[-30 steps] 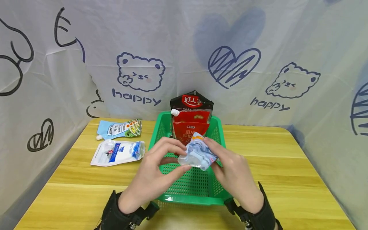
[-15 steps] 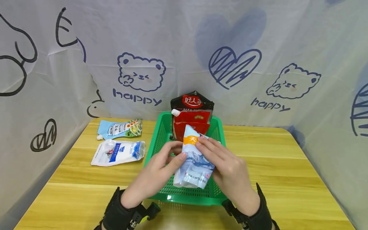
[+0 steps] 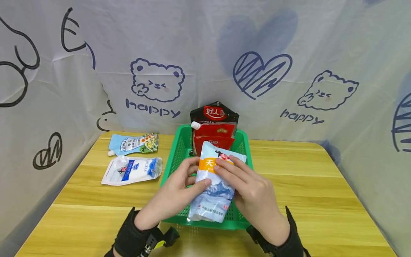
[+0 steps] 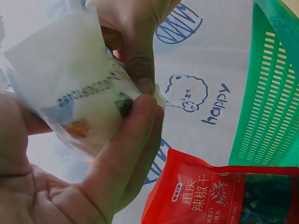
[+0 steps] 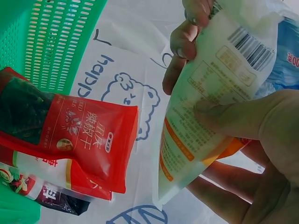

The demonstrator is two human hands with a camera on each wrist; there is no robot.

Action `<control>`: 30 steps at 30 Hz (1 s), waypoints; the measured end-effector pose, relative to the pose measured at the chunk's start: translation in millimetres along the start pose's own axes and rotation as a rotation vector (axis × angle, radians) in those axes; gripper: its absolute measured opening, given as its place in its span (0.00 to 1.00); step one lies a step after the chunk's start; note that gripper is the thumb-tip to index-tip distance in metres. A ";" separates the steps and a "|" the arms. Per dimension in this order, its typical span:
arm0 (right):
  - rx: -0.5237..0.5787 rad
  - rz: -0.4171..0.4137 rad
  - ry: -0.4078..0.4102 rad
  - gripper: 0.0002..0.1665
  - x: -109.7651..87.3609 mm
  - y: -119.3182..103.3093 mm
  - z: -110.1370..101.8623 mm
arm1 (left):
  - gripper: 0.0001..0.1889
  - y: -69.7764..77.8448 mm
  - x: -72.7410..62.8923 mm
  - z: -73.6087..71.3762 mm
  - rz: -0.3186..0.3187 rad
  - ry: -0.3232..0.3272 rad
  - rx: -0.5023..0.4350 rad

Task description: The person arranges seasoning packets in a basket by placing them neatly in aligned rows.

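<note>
Both hands hold a pale blue and white pouch (image 3: 216, 189) with an orange label, its front turned up over the green basket. The left hand (image 3: 179, 191) grips its left side, thumb on the front and fingers behind. From the right, the right hand (image 3: 255, 187) lays its fingers across the upper front, and in the right wrist view its thumb (image 5: 233, 114) presses the printed back with the barcode. A printed date code shows on the pouch (image 4: 70, 79) in the left wrist view.
The green basket (image 3: 171, 153) holds red dried chili packets (image 3: 200, 142) and a black packet (image 3: 214, 112) standing at its back. On the table (image 3: 314, 192) to the left lie a light blue Heinz spout pouch (image 3: 133, 143) and a white and blue pouch (image 3: 133, 170).
The pouch has tipped from bottom end forward to front side up, and now lies flatter and lower between the hands. Both hands have shifted along it while keeping hold.
</note>
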State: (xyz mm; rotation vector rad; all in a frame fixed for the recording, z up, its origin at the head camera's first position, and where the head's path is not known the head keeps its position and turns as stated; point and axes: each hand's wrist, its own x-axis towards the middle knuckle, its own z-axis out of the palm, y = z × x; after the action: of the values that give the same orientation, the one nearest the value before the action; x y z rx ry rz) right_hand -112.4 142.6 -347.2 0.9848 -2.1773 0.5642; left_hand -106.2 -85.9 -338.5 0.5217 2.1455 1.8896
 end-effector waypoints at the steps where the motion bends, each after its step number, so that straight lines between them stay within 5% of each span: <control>1: 0.000 0.011 -0.004 0.36 0.1 -0.3 -0.7 | 0.35 -0.3 -0.2 0.0 0.009 0.000 -0.002; 18: 0.147 0.186 -0.009 0.46 -1.0 19.4 -18.0 | 0.33 2.7 -2.9 0.9 0.135 0.059 -0.017; 24: 0.295 0.317 0.036 0.42 -0.2 24.6 -21.5 | 0.32 3.3 -3.7 1.8 0.161 0.073 0.000; 30: 0.578 0.485 -0.029 0.35 0.5 24.7 -22.4 | 0.30 1.3 -3.2 2.3 0.245 0.086 0.067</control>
State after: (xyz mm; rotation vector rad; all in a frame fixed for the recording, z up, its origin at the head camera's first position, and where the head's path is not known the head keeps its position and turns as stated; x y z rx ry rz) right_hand -122.9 171.6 -334.2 0.7250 -2.3348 1.4737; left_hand -102.3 -85.0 -337.8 0.7611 2.2972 2.0027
